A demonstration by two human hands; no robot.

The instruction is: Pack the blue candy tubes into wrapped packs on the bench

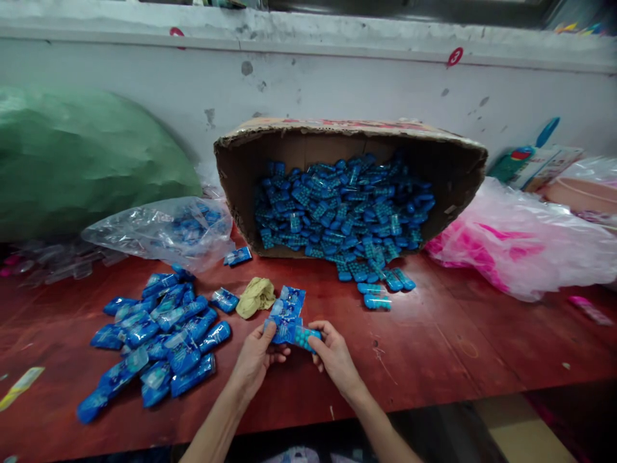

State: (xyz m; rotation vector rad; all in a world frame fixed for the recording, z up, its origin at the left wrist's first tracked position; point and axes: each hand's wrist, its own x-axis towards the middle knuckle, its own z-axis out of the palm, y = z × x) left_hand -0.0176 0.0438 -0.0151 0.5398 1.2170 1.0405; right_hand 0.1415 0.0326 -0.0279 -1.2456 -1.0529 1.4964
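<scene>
Near the front of the red table, my left hand (263,357) pinches a blue printed packet (279,330) between thumb and fingers. My right hand (333,355) grips a small clear-and-blue case of turquoise beads (304,337), whose left end meets the packet's opening; how far inside it sits I cannot tell. Just beyond my hands lie more flat blue packets (292,299). To the left is a pile of filled blue packets (164,328). Ahead, a cardboard box (349,125) on its side holds a heap of similar blue cases (337,206), some spilled out in front.
A crumpled yellowish cloth (255,297) lies beyond my left hand. A clear bag with blue pieces (164,225) and a large green sack (87,167) stand at the left. Pink-and-white plastic bags (525,238) sit at the right. A white wall (337,83) runs behind.
</scene>
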